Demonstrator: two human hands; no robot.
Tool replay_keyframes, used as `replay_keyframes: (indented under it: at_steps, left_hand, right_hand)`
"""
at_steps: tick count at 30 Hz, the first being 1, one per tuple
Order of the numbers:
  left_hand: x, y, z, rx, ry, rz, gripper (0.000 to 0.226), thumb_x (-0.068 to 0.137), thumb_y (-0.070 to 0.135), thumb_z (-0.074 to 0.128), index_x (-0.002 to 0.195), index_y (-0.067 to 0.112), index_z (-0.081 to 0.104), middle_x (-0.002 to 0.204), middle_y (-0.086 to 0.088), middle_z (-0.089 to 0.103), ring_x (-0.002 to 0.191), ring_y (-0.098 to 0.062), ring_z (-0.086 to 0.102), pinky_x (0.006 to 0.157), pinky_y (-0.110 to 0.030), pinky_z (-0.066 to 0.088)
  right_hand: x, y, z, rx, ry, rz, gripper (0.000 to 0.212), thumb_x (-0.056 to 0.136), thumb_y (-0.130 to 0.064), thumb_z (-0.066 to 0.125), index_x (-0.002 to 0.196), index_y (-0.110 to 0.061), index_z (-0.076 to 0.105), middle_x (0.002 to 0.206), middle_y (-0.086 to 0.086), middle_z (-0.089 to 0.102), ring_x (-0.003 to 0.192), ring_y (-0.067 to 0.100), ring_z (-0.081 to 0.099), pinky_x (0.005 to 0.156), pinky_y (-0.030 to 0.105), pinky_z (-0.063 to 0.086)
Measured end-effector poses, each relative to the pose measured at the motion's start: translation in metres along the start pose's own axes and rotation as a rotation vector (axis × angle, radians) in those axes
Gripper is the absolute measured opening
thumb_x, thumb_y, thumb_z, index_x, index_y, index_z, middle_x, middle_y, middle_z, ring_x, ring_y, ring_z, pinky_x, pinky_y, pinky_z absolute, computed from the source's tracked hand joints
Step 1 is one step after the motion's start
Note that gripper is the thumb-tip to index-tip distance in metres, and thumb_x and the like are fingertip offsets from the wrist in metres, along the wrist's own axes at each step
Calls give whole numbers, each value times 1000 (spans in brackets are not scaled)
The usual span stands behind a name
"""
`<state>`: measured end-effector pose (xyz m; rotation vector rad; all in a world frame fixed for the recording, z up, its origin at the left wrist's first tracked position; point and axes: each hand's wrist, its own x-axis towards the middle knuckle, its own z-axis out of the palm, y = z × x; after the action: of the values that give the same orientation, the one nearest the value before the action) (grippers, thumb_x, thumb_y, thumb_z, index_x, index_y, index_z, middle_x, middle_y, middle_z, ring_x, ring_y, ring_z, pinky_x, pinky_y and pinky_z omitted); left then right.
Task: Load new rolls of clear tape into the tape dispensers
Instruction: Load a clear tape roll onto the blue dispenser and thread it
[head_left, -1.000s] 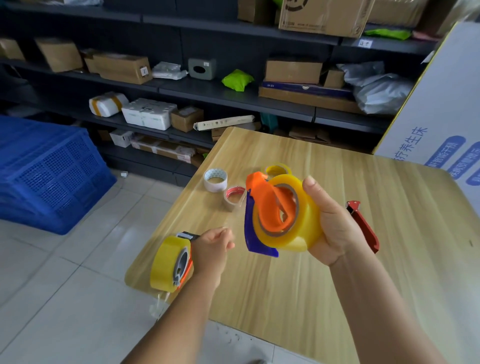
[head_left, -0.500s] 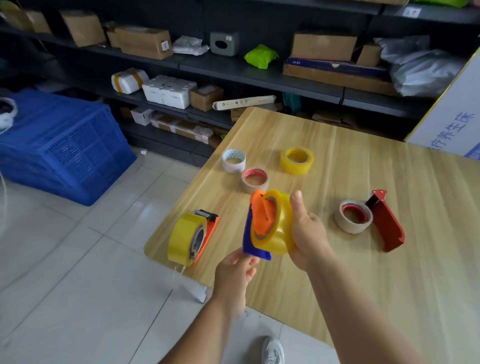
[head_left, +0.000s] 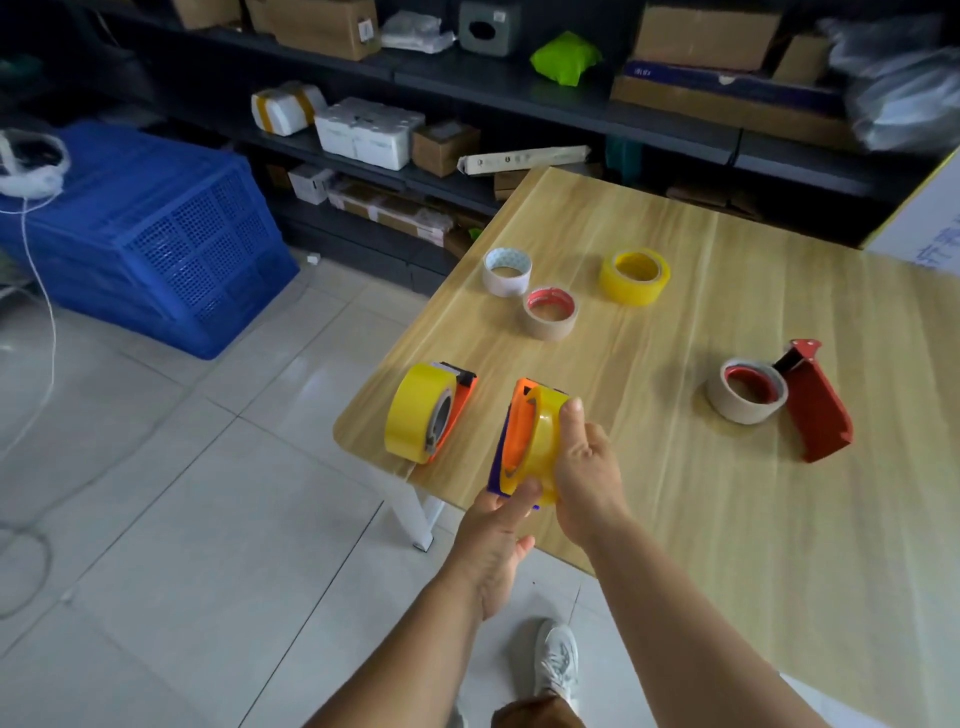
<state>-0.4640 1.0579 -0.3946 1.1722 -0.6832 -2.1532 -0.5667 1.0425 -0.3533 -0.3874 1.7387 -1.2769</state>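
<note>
Over the near left corner of the wooden table, my right hand grips a yellowish clear tape roll seated on an orange and purple dispenser. My left hand comes up from below, thumb and fingers pinching the dispenser's lower end. To the left, a second orange dispenser with a yellow roll lies at the table's edge. A red dispenser lies to the right beside a red-cored roll.
Three loose rolls lie farther back: a white one, a red-cored brown one and a yellow one. Blue crates stand on the tiled floor at left. Dark shelves with boxes run behind the table.
My left hand let go of the dispenser at the table's edge and came across to the one in my right hand. My right hand lowered it toward the table.
</note>
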Motion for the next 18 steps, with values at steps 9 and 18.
replay_keyframes:
  at_steps: [9,18]
  left_hand:
    - [7,-2,-27,-95,118,-66,72,74,48,64,135,15,47,137,-1,51,125,-15,44,98,-42,36]
    - [20,6,-38,-102,197,-155,52,88,40,59,130,12,47,129,-3,48,135,-20,38,105,-48,34]
  right_hand:
    - [4,17,22,189,-132,177,28,82,-26,59,104,-14,47,105,15,56,97,33,60,85,47,52]
    - [22,23,31,183,-192,214,17,91,-7,56,108,-7,52,89,13,64,88,31,61,94,54,48]
